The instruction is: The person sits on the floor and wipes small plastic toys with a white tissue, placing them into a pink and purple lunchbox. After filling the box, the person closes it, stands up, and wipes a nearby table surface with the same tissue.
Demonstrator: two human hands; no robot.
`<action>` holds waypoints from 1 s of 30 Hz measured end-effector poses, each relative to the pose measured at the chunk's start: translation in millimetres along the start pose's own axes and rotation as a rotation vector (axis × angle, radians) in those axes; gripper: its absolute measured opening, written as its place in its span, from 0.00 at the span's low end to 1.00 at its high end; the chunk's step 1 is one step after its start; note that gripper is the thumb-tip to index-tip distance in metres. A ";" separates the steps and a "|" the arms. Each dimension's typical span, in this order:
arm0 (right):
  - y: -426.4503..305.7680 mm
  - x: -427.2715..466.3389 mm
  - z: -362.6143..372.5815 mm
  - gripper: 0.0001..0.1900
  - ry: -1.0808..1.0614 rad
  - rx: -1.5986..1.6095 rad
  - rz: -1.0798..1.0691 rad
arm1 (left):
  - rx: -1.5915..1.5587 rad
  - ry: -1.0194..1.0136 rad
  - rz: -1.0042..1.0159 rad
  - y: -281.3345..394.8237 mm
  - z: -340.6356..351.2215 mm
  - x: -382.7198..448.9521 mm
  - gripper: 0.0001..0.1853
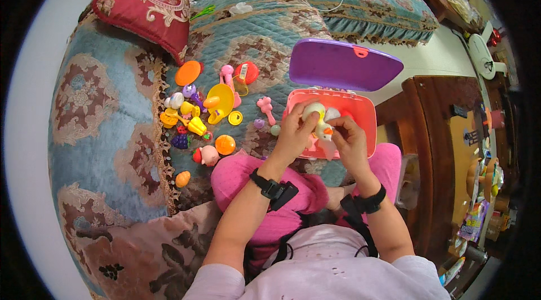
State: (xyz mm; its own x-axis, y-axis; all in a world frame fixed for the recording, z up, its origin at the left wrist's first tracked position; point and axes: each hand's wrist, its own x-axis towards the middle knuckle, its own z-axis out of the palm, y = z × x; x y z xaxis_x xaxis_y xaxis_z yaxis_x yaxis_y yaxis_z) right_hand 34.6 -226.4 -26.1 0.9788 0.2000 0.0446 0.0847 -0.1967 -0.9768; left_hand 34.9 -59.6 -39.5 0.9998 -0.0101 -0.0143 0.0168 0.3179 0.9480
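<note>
A small white and yellow toy duck [322,123] with an orange beak is held over the open coral-pink plastic box [371,120]. My left hand [294,133] grips its body, thumb on top. The fingers of my right hand [351,141] pinch near its head. Behind them, the box's purple lid [344,65] stands raised on its hinge. Inside the box, partly hidden by my hands, lie a pink star-shaped piece [312,143] and other pieces I cannot make out.
Left of the box, several toys lie on the quilted cover: a yellow pan [223,99], an orange disc [188,73], toy grapes [180,141], an orange ball [225,144], and a pink rattle-like toy [266,109]. A red cushion [148,8] lies far left; dark wooden furniture [435,152] stands right.
</note>
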 end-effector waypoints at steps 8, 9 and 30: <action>2.1 -9.5 -19.7 0.09 -0.061 0.057 0.203 | 1.151 0.033 0.379 11.9 -9.3 -7.4 0.22; 0.8 -8.8 -26.7 0.09 -0.017 0.004 0.151 | 1.256 -0.028 0.432 12.1 -8.3 -8.8 0.22; -9.6 16.8 -93.9 0.13 0.066 -0.034 0.194 | 1.399 0.245 -0.041 -20.9 -175.9 110.7 0.24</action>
State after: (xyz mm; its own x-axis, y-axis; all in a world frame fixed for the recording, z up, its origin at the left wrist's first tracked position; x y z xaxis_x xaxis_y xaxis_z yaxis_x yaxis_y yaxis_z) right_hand 67.7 -311.3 3.6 0.9873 0.0924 -0.1291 -0.1014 -0.2583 -0.9607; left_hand 146.1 99.4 -116.9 0.9768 0.2116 0.0338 0.1711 -0.8651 0.4715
